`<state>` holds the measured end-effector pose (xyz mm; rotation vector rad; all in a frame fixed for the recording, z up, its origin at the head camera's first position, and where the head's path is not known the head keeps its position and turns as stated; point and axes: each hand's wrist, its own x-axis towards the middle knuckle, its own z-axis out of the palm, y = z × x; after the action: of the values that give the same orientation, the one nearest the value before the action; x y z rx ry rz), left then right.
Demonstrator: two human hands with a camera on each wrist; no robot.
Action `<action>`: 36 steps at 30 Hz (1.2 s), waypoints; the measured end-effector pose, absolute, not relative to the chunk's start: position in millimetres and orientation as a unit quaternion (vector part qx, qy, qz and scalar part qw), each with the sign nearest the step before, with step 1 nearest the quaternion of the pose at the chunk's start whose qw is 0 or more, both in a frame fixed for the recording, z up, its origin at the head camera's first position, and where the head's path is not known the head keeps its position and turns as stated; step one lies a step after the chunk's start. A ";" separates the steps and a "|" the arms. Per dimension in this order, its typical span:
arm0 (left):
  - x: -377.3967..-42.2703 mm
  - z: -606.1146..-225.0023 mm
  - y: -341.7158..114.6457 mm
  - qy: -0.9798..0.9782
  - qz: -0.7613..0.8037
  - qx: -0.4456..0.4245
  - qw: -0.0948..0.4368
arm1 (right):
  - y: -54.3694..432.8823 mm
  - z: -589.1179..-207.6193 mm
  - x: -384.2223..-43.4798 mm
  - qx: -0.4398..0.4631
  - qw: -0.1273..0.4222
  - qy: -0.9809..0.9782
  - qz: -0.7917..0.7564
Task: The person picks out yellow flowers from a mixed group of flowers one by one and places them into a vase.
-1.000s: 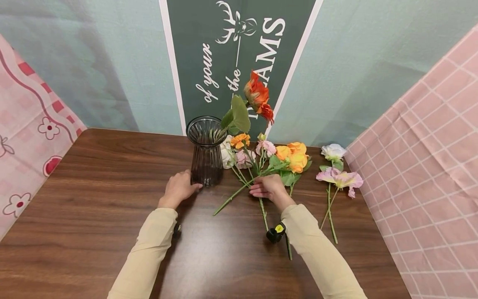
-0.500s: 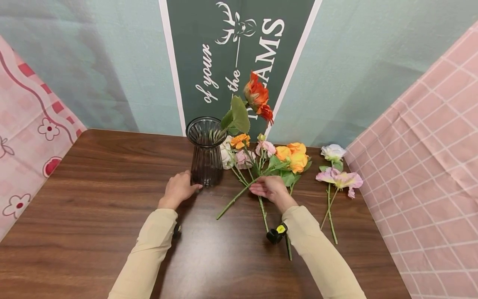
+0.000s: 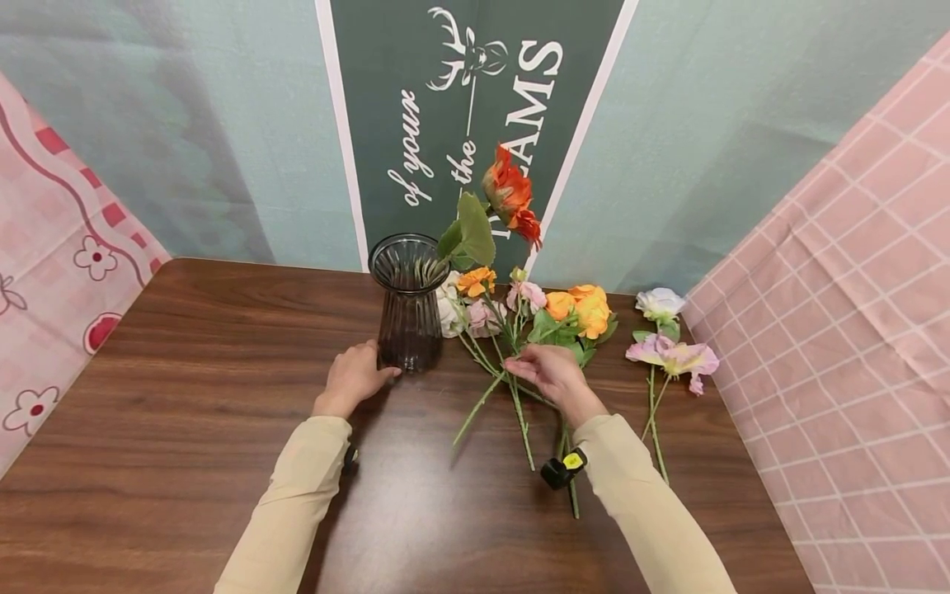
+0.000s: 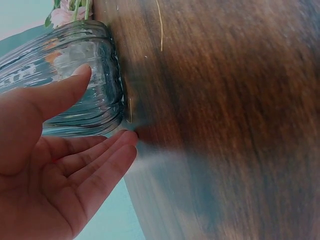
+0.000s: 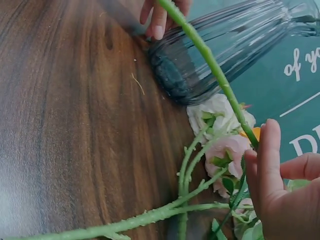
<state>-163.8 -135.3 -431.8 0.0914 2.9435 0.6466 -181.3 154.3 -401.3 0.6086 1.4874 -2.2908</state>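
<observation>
My right hand point(image 3: 551, 375) pinches a green flower stem point(image 5: 215, 67) between thumb and fingers. The stem's cut end points down and left in the head view; its upper part runs behind the hand toward the yellow-orange roses point(image 3: 591, 312). My left hand point(image 3: 354, 377) is at the foot of the dark ribbed glass vase point(image 3: 411, 330), thumb in front and fingers nearly straight along its side point(image 4: 100, 155). The vase stands upright. A red-orange flower point(image 3: 508, 186) with a broad green leaf point(image 3: 475, 229) leans out of it to the right.
White flowers point(image 3: 449, 313), pink flowers point(image 3: 525, 294) and a small orange flower point(image 3: 477, 281) lie right of the vase, stems crossing. Farther right lie a white flower point(image 3: 660, 304) and a lilac one point(image 3: 679, 356). A fabric backdrop point(image 3: 297, 165) rises behind the wooden table point(image 3: 223, 371).
The pinched stem's lower end has swung right and toward me. My right hand has shifted slightly right, with its wrist turning. My left hand and the vase have stayed in place.
</observation>
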 end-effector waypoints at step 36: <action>-164.4 -433.1 -135.7 0.974 0.215 0.035 0.063 | 170.9 -382.5 -173.8 0.152 0.149 0.564 -0.798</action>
<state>-164.4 -135.7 -433.1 0.1042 2.9425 0.6481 -173.8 170.9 -382.5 0.4359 1.6208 -2.2928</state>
